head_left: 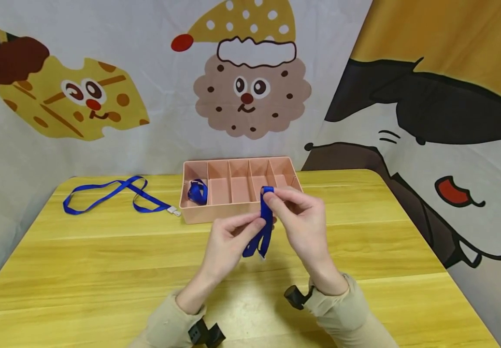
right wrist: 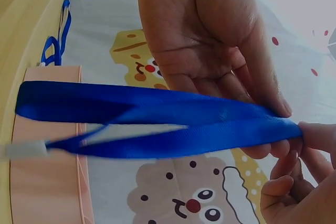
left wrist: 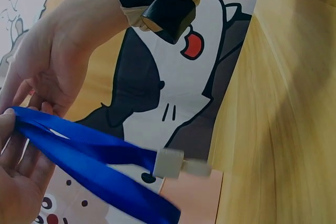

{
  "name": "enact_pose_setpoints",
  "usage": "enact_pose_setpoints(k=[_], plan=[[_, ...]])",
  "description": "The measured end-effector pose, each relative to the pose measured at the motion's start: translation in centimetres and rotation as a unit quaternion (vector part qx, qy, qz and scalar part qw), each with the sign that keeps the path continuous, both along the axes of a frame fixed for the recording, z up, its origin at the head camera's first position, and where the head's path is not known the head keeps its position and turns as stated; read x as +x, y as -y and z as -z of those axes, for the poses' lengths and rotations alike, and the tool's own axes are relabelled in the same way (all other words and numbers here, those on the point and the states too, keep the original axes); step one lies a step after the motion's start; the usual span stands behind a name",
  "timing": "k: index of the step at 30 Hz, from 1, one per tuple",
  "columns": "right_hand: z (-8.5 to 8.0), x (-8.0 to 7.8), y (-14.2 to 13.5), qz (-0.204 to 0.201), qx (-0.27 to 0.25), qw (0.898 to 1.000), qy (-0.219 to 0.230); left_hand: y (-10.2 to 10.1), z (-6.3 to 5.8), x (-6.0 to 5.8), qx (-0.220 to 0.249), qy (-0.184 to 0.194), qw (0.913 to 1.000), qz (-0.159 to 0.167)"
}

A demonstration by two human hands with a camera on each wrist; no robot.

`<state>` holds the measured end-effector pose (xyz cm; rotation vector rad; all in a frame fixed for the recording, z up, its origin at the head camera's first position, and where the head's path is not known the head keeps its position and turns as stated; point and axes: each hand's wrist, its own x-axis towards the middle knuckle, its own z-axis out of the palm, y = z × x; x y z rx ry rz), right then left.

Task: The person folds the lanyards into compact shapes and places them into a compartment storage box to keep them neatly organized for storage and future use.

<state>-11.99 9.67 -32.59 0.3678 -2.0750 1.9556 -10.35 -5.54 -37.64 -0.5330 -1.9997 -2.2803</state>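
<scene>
- A loose blue lanyard (head_left: 127,183) lies between nine and ten o'clock of the held one, its metal end just beside the box; a sweeping forearm could snag it.
- The pink box (head_left: 215,213) stands at eleven o'clock, a bundled lanyard (head_left: 197,192) in its leftmost compartment; its raised rim and dividers call for clearance from above.
- The left hand (head_left: 228,241), at eight o'clock, pinches the strap partway down.
- The held lanyard (head_left: 266,210) hangs doubled above the table (head_left: 389,251), white clip (left wrist: 169,163) low; matched layers and light tension should keep folds flat.
- The right hand (head_left: 304,227), at four o'clock, pinches the top fold; tabletop stretches beyond it toward three o'clock, giving sideways room.
</scene>
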Motion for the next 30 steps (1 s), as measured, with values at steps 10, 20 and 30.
enact_pose_setpoints(k=[10, 20, 30], plan=[[0.0, 0.0, 0.1, -0.013, -0.050, 0.999, 0.011, -0.3, 0.3, 0.0, 0.000, -0.021, 0.9997, 0.016], [0.1, -0.3, 0.0, -0.022, -0.075, 0.997, 0.007, -0.8, 0.3, 0.1, 0.012, 0.020, 0.9988, 0.042], [0.2, -1.0, -0.5, -0.034, -0.077, 0.996, 0.003, -1.2, 0.4, 0.2, 0.028, 0.036, 0.9962, 0.074]])
